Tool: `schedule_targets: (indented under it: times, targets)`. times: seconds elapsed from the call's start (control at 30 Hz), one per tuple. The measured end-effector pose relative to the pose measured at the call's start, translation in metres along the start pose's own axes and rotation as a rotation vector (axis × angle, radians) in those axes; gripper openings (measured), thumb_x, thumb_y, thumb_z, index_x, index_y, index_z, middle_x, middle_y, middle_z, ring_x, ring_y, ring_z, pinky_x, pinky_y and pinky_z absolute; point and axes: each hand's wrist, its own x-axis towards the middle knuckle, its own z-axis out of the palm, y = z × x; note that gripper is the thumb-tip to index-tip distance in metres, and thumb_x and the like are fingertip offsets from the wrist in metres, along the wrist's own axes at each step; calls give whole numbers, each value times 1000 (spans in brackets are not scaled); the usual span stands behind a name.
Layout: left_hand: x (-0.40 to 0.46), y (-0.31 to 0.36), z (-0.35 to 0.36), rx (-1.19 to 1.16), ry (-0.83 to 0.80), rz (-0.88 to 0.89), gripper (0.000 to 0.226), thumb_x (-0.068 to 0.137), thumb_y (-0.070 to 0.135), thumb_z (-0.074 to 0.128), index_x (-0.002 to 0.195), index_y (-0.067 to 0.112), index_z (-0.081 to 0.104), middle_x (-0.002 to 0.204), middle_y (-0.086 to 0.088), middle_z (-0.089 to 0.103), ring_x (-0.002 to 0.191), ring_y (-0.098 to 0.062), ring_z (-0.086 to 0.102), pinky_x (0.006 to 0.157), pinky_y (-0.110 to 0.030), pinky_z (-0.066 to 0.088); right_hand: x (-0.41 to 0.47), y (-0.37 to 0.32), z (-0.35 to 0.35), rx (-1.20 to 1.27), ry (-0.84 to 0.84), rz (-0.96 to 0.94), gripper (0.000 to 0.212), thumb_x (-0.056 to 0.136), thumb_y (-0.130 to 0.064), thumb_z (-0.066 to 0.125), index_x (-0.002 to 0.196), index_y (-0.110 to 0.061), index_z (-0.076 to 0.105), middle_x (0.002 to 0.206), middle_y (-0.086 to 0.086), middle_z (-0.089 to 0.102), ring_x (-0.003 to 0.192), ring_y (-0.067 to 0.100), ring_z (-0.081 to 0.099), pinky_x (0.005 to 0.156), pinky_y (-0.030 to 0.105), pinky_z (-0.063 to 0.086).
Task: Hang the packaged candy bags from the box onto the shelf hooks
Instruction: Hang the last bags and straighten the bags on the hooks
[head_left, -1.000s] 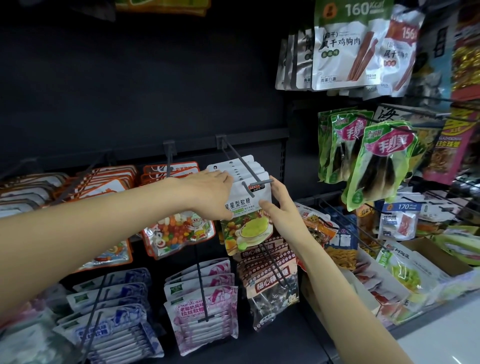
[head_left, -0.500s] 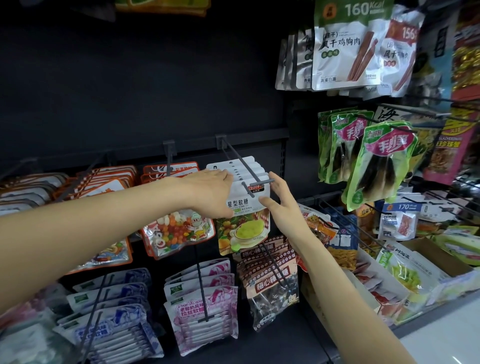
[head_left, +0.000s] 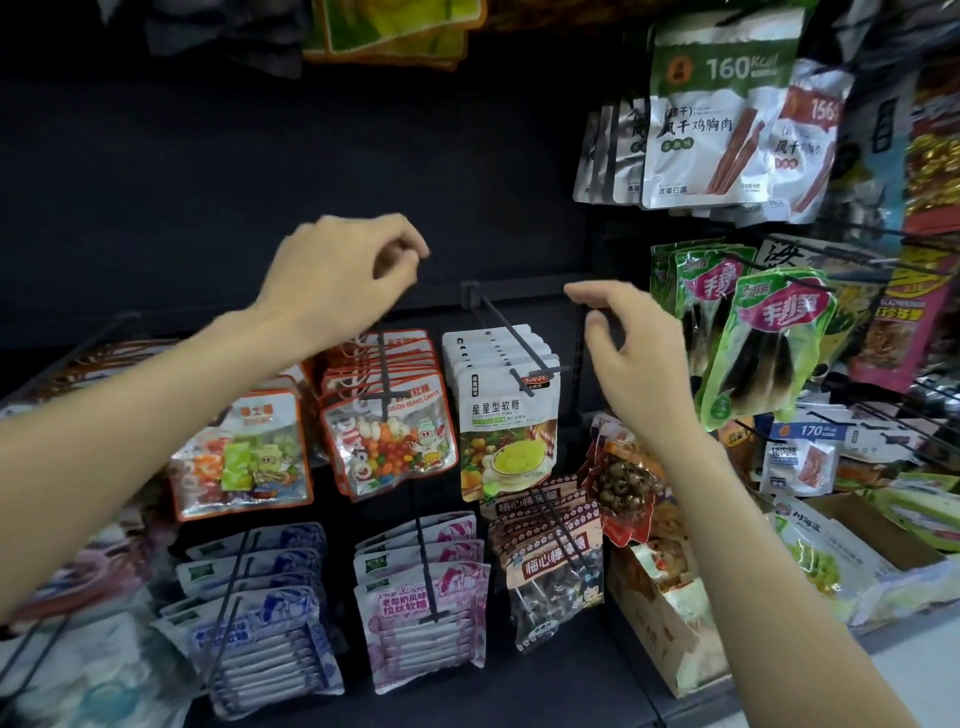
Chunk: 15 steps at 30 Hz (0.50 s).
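Note:
A row of white star-gummy candy bags (head_left: 506, 415) hangs on a black shelf hook (head_left: 511, 345) at the centre. My left hand (head_left: 337, 280) hovers above and left of the bags, over the jelly-bean packs, fingers loosely curled and holding nothing. My right hand (head_left: 639, 358) floats just right of the hook's tip, also loosely curled and holding nothing. Neither hand touches the bags. A cardboard box (head_left: 670, 639) with packaged snacks stands at the lower right under my right forearm.
Orange-edged jelly-bean packs (head_left: 389, 441) hang left of the white bags. Blue and pink packs (head_left: 421, 597) and plum packs (head_left: 550, 566) fill the hooks below. Green bamboo-shoot bags (head_left: 763, 343) and chicken-strip bags (head_left: 717, 114) hang at the right. The back panel above is dark.
Both hands let go of the front white candy bag and rose away from it, the left up and left, the right up and right. The bag now hangs free on the hook.

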Motion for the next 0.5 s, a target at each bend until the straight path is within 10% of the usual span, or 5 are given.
schedule_targets:
  times: [0.2, 0.5]
  targets:
    - [-59, -52, -2, 112, -47, -41, 11, 88, 18, 60, 92, 24, 69, 87, 6, 71, 84, -20, 63, 82, -35, 43, 6, -57, 33, -190, -261, -233, 33, 89, -2, 46, 110, -13, 69, 111, 0, 67, 104, 20, 61, 85, 41, 51]
    - [-76, -32, 26, 600, -381, 149, 34, 94, 38, 44, 112, 19, 64, 117, 1, 62, 115, -20, 50, 109, -37, 22, -23, -50, 111, -490, -644, -203, 48, 96, -14, 44, 144, -15, 40, 155, 1, 28, 144, 21, 18, 114, 38, 24]
